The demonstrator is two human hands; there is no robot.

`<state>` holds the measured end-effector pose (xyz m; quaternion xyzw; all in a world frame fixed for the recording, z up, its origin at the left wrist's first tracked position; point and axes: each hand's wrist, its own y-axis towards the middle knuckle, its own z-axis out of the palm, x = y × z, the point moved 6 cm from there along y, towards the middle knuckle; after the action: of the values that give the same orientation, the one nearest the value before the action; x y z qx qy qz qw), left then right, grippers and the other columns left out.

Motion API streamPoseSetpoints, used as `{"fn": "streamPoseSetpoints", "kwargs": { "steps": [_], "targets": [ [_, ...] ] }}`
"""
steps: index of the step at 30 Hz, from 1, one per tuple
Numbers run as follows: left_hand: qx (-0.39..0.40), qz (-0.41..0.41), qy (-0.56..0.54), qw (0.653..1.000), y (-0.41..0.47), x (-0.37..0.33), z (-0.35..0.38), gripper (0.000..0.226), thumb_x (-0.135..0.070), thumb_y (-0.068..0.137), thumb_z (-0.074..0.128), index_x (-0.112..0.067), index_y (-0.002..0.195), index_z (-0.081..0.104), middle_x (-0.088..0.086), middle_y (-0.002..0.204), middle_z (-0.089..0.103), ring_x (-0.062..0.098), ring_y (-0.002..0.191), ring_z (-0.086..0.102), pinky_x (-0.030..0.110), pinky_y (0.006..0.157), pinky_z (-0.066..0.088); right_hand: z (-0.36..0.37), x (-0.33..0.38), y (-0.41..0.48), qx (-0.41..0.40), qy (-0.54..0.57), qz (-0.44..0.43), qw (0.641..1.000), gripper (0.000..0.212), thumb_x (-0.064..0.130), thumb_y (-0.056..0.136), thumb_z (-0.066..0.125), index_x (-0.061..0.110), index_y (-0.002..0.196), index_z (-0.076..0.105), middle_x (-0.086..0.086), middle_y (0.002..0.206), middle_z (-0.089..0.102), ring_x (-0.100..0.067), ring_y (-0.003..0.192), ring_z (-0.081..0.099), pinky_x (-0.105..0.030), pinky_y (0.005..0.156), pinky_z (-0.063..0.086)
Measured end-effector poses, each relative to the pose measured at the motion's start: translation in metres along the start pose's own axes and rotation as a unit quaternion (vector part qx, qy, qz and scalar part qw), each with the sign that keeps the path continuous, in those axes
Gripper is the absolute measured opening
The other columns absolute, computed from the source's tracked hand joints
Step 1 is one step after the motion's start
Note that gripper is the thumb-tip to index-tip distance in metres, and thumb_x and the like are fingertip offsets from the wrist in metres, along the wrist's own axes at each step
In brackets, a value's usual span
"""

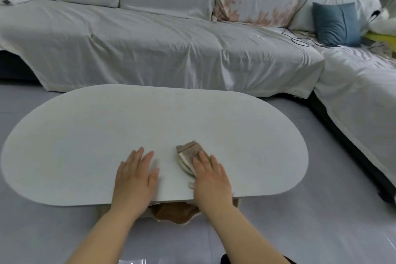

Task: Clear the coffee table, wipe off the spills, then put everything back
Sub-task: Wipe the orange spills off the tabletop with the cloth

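both hands lie flat on the coffee table [85, 135] at lower centre, left hand [135, 174] empty, right hand [211, 178] pressing the folded cloth [187, 155]; i'd sweep in long overlapping strokes.

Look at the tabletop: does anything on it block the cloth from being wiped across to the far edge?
Nothing visible does. The right hand lies flat on the folded cloth, and the table beyond it is bare to its far edge. The left hand rests flat beside the cloth, apart from it, on the near side only.
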<state>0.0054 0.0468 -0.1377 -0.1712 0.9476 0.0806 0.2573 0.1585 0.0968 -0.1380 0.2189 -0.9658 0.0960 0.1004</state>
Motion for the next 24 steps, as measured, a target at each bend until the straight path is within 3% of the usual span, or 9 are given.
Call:
{"fn": "streamPoseSetpoints", "kwargs": {
  "steps": [4,12,17,24],
  "targets": [
    [0.023,-0.019,0.088,0.996,0.002,-0.002,0.02,0.048,-0.038,0.093,0.022,-0.024,0.14,0.023,0.0,0.155,0.015,0.016,0.143,0.007,0.034,0.115,0.003,-0.019,-0.073,0.001,-0.044,0.003,0.082,0.996,0.058,0.014,0.091,0.029,0.02,0.144,0.006,0.004,0.157,-0.002,-0.021,0.143,-0.002,-0.035,0.117,0.004],
    [0.02,-0.032,0.111,0.993,-0.001,-0.006,0.019,0.047,-0.034,0.093,0.026,-0.024,0.138,0.028,0.0,0.153,0.021,0.016,0.142,0.012,0.034,0.114,0.005,-0.05,-0.19,0.008,-0.109,-0.018,0.198,0.974,0.055,0.008,0.088,0.024,0.021,0.141,0.018,0.002,0.156,0.007,-0.028,0.143,-0.005,-0.037,0.116,-0.003],
    [0.027,-0.043,0.114,0.992,0.001,-0.005,0.02,0.047,-0.035,0.092,0.024,-0.025,0.139,0.027,-0.001,0.153,0.02,0.016,0.142,0.012,0.034,0.114,0.005,-0.067,-0.234,0.016,-0.115,0.0,0.261,0.958,0.053,0.008,0.089,0.024,0.019,0.141,0.02,-0.001,0.156,0.01,-0.028,0.142,0.002,-0.038,0.117,0.003],
    [0.009,-0.046,0.112,0.993,0.002,-0.001,0.021,0.046,-0.03,0.091,0.034,-0.022,0.135,0.036,0.003,0.15,0.031,0.02,0.14,0.02,0.037,0.113,0.01,-0.063,-0.235,0.021,-0.103,-0.036,0.22,0.969,0.052,0.036,0.094,0.026,0.024,0.143,0.014,0.001,0.157,0.003,-0.025,0.143,-0.005,-0.039,0.116,-0.003]
  ]
}}
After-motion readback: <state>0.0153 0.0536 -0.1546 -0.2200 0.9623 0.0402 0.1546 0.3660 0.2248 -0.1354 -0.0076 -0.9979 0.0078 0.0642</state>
